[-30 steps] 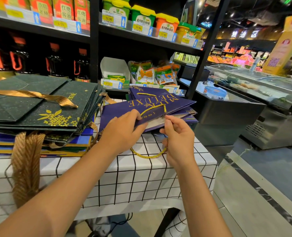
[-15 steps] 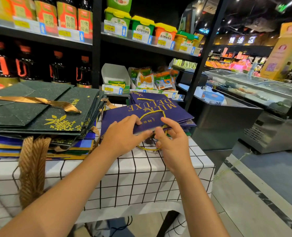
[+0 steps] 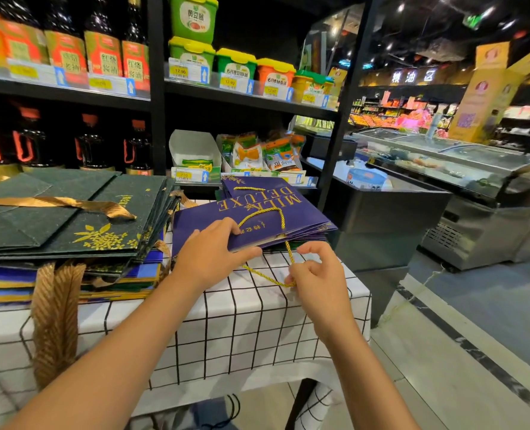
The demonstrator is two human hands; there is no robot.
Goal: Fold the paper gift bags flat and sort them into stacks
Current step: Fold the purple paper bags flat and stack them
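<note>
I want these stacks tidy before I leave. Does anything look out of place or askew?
Yes. A yellow cord handle trails from under the purple bag onto the tablecloth, pinched by the right hand. A gold ribbon droops from the green stack over the table edge.

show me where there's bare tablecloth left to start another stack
Bare checked tablecloth runs along the near edge, in front of the green bag stack and purple bag stack. The back half is crowded by both stacks; the gold ribbon drapes over the near left.
</note>
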